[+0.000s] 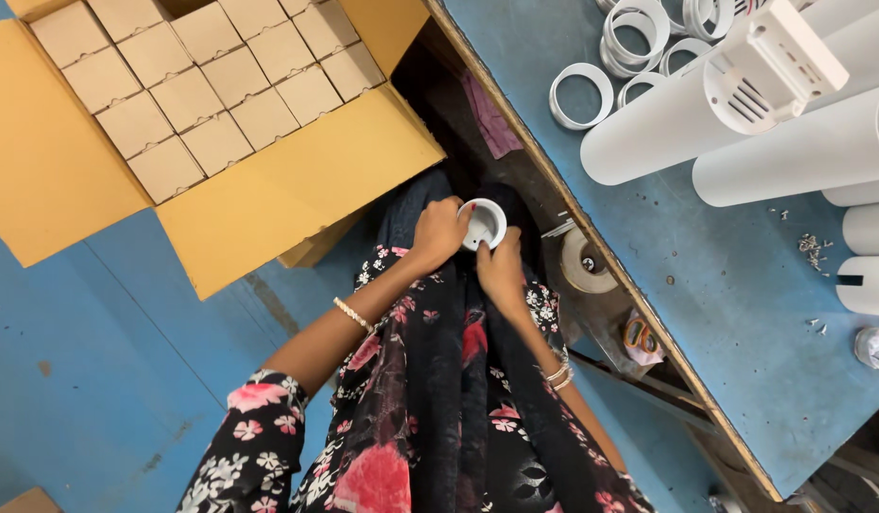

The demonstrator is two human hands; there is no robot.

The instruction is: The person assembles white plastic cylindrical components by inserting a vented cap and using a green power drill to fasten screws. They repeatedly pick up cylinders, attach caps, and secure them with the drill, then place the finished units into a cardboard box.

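Blue-painted floor [88, 380] below; blue worktop [734, 285] to the person's right, its wooden edge running on a diagonal.

Item in hand: small white round fitting [484, 223], cup-shaped, open face turned up toward the camera. It is held over the lap, between the worktop edge and the open carton.

Left hand [438, 233]: fingers curled around the fitting's left rim, closed on it. Right hand [501, 269]: comes up from below, fingers touching the fitting's lower right edge; how firmly it grips cannot be told. The fitting lies at the tips of both hands, just ahead of them. Neither hand is clearly nearer. Being round, it shows no long axis.

Nearby, left: large cardboard carton [297, 190], flaps open, packed with rows of small closed brown boxes [188, 90].

Nearby, right, on the worktop: white tubes [791, 157] lying on their sides, a white slotted round part [763, 66] resting on them, loose white rings [582, 95], and scattered small screws [812, 249].

Under the worktop edge: roll of tape [587, 261], pink cloth [492, 119].

Clothing: dark floral garment [439, 418], bangles on both wrists.
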